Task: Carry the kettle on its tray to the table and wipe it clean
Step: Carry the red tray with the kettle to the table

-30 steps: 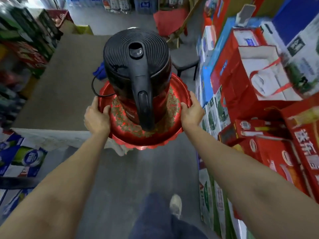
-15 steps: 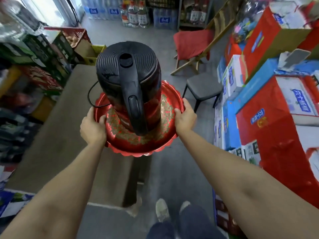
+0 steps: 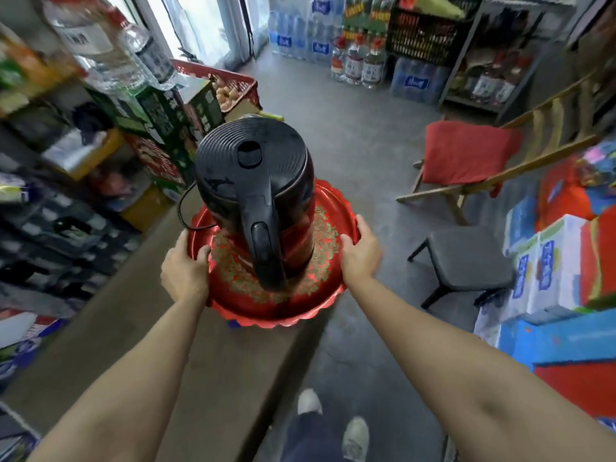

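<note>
Two hands (image 3: 185,273) (image 3: 361,253) on one tray (image 3: 266,308), seemingly.

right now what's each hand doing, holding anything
left hand: grips the left rim of the red tray.
right hand: grips the tray's right rim; the kettle stands on it.

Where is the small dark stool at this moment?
In the head view, the stool stands on the floor at the right, beside the right hand, below the red-cushioned chair.

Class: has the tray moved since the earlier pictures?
Yes. The tray, first short of the table's near end, now hangs above its top, carried forward along it.
</note>
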Demonstrator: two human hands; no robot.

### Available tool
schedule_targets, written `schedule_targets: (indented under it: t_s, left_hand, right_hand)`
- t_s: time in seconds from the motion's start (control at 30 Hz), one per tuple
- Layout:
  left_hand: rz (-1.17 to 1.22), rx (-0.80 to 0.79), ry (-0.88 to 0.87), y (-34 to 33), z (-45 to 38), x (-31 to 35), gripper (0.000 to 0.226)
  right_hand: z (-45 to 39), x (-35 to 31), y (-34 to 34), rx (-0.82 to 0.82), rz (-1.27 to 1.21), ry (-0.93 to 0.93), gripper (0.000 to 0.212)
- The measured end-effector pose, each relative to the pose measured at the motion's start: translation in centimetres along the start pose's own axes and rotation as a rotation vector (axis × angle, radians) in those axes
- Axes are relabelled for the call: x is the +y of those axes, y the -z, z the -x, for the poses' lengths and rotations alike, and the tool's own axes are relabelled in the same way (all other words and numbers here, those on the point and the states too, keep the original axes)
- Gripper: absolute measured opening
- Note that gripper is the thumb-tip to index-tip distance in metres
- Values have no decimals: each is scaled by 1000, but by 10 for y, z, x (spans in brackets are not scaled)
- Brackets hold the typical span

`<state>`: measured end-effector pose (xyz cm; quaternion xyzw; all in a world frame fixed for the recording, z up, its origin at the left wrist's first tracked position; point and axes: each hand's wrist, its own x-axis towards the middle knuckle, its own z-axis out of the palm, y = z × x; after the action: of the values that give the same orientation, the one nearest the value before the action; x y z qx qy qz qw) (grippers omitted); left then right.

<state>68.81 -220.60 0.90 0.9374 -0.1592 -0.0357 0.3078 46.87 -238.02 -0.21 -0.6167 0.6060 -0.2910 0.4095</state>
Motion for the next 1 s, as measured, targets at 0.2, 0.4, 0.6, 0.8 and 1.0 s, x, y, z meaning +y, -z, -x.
schedule_targets:
  t_s: [0.2, 0.4, 0.6, 0.8, 1.0]
  left_hand:
    - [-13, 92, 93, -12, -75, -9, 50]
    - [-5, 195, 167, -18, -132, -20, 44]
    - [-53, 253, 296, -38, -152, -44, 46]
    - [-101, 293, 434, -73, -147, -61, 47]
    - [-81, 263, 606, -93, -156, -69, 30]
  right_hand:
    - [-64, -39, -74, -148, 20, 35, 53]
    - [-110, -77, -140, -249, 37, 99, 54]
    - [-144, -86, -191, -395, 51, 153, 55]
    - [-171, -71, -231, -492, 132, 184, 55]
    - [-179, -51, -252, -519, 239, 220, 57]
